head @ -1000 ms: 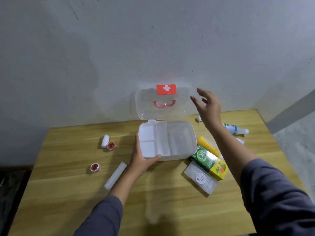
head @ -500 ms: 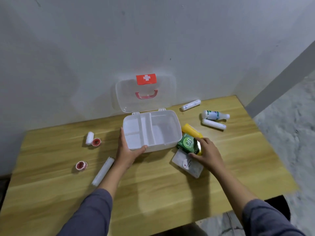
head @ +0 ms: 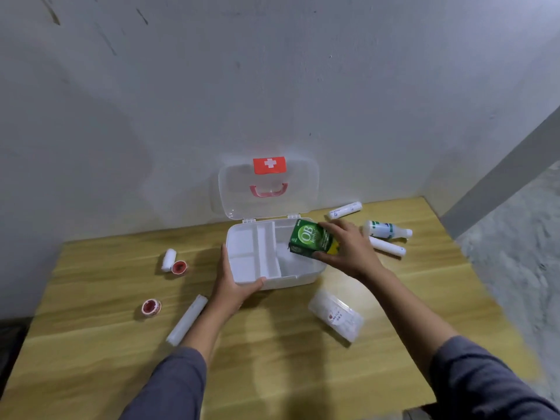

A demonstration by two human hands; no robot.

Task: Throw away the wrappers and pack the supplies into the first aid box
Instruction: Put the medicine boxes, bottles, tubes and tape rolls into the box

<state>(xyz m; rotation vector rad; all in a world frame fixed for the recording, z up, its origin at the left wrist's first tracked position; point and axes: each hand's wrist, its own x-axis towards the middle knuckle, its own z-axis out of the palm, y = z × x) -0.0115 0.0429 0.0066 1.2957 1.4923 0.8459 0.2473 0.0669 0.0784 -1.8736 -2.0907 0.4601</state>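
The white first aid box (head: 242,247) stands open at the back of the wooden table (head: 91,344), its clear lid (head: 300,189) with a red cross label leaning on the wall. My left hand (head: 233,286) grips the box's front left corner. My right hand (head: 348,250) holds a green carton (head: 309,241) tilted over the box's large right compartment. A clear plastic packet (head: 336,318) lies in front of the box on the right.
Left of the box lie a small white roll (head: 168,259), two red tape rolls (head: 179,267) (head: 151,307) and a long white roll (head: 187,319). At the right rear lie two white tubes (head: 345,210) (head: 387,246) and a white bottle (head: 386,230). The table's right edge drops to grey floor.
My right hand came down from the lid, took the green carton off the table and lifted it over the box. My left hand stayed on the box.
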